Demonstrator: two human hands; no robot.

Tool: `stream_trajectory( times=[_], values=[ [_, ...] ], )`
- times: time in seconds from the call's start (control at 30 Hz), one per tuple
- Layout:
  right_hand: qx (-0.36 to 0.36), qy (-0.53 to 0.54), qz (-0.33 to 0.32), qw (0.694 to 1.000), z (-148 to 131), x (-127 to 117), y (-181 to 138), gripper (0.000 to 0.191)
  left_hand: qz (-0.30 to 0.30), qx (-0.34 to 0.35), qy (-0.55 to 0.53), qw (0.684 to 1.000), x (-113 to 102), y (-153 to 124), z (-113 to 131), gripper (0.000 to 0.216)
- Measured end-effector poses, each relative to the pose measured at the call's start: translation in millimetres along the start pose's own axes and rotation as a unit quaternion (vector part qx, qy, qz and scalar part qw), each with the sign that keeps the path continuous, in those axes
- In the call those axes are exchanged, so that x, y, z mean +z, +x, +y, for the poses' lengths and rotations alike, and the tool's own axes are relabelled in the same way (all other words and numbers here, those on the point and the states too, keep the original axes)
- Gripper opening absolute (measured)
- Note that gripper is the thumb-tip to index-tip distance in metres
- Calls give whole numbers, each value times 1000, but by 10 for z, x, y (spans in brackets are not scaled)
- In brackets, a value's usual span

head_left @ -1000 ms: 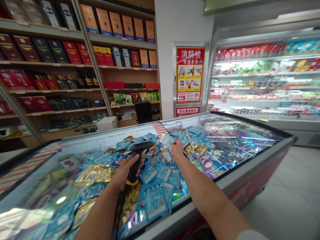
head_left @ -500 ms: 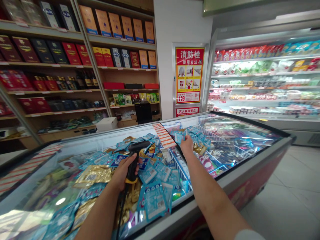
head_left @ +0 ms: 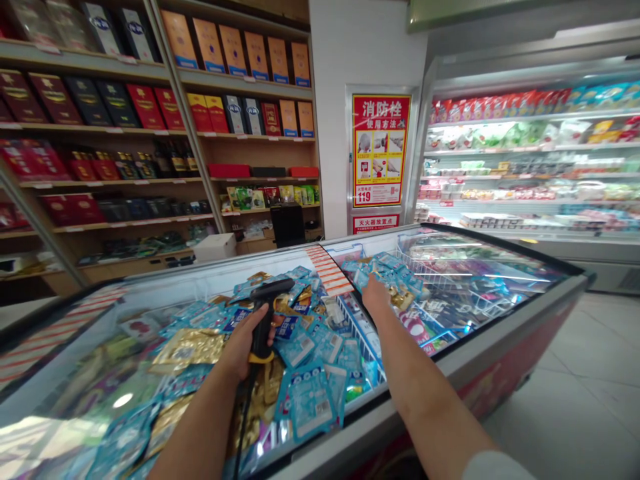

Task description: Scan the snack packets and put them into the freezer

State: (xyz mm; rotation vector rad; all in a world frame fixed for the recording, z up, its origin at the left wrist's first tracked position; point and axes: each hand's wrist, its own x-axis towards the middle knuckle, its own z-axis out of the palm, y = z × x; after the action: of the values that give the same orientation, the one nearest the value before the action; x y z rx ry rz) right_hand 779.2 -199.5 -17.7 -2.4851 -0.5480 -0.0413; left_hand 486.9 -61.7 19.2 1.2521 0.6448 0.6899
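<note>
My left hand (head_left: 245, 343) is wrapped around the handle of a black barcode scanner (head_left: 263, 327) with yellow trim. The scanner's head points right, above a spread of blue packets (head_left: 311, 400) and gold packets (head_left: 190, 348) on the freezer's glass lid. From the handle a black cable (head_left: 243, 420) runs down. My right hand (head_left: 375, 297) reaches to a second heap of blue packets (head_left: 395, 267) beyond the striped strip. Its fingers look drawn together against that heap, and what they hold, if anything, is hidden.
The chest freezer (head_left: 320, 460) has a raised dark rim and a red-striped strip (head_left: 327, 270) across its middle. Wire baskets (head_left: 360, 337) show inside. Shelves of boxed bottles (head_left: 230, 50) stand behind, with a lit refrigerated display (head_left: 530, 160) at the right.
My right hand has shifted slightly, its fingers lower against the right-hand heap. My left hand and the scanner have moved a little left and up. The packets look unchanged.
</note>
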Motion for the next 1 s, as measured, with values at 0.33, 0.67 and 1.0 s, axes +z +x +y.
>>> stream_trajectory(
  times=[0.33,0.67,1.0],
  values=[
    [1,-8,135,991,129,7,62,63,6,-14,-38,999,-39,21,16,36],
    [-60,-43,63,995,86,36,61,34,35,4,-94,995,-42,46,33,28],
    [-158,-19,47,986,-55,150,-2,40,43,-13,-91,995,-34,51,27,24]
  ],
)
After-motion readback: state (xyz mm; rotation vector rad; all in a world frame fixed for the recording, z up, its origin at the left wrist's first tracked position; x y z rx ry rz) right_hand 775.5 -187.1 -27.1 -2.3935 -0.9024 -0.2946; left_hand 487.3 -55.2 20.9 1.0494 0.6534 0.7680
